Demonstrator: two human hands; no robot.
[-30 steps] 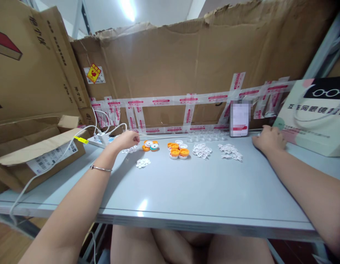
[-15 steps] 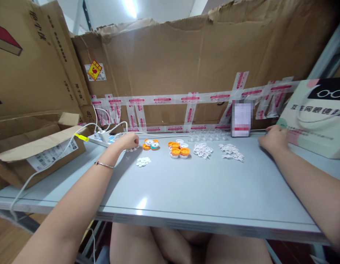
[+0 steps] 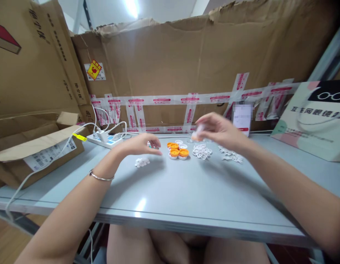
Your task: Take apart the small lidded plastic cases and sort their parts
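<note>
My right hand (image 3: 218, 132) hovers above the back middle of the table, smeared by motion. Its fingers are closed around a small white-and-orange piece (image 3: 198, 134), too blurred to identify. My left hand (image 3: 145, 144) is over the left part of the table, fingers curved and apart, covering most of a small coloured group behind it. Between the hands sit orange and white round caps (image 3: 178, 151), some stacked. Right of them lies a pile of white openwork pieces (image 3: 202, 151). Small white discs (image 3: 142, 162) are heaped below my left hand.
A second white pile (image 3: 231, 154) lies below my right forearm. Behind it a phone (image 3: 241, 119) stands upright. A power strip (image 3: 104, 140) with white cables and an open carton (image 3: 40, 146) are at left. A paper bag (image 3: 313, 121) stands at right, a large cardboard box (image 3: 164, 66) behind.
My right hand has moved left from beside the paper bag to the table's middle and now holds a small white-and-orange piece. My left hand has shifted right and opened.
</note>
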